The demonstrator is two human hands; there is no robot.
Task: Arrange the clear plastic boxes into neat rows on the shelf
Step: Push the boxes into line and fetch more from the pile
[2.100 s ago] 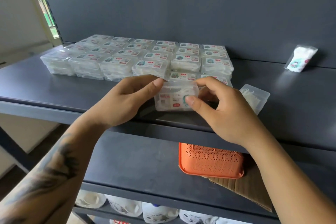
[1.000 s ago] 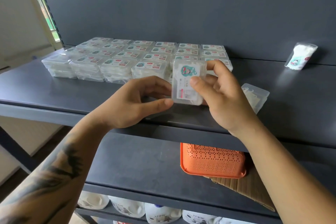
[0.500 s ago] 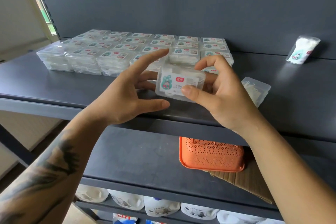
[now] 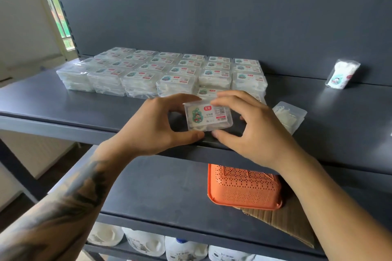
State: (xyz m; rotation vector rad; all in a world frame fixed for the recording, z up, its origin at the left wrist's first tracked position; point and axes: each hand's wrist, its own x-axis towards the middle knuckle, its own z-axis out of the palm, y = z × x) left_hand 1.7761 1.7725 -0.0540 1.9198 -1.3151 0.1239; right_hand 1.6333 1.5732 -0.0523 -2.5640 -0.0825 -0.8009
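Pinching one clear box (image 4: pixel 208 118) between left hand (image 4: pixel 158 128) and right hand (image 4: pixel 253 127), thumbs under its near edge, fingers over the far edge, label up, just in front of the stacked rows (image 4: pixel 165 74) on the shelf (image 4: pixel 63 104). Risks: slipping on smooth plastic, nudging the front stacks askew when sliding it in, landing crooked. Also a loose box (image 4: pixel 289 115) right of the rows, not yet placed.

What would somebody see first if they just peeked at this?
Two hands, the left hand and the right hand, pinching a small clear box over the shelf's front edge. Behind it sit neat rows of stacked clear boxes. A bright orange basket stands out on the shelf below.
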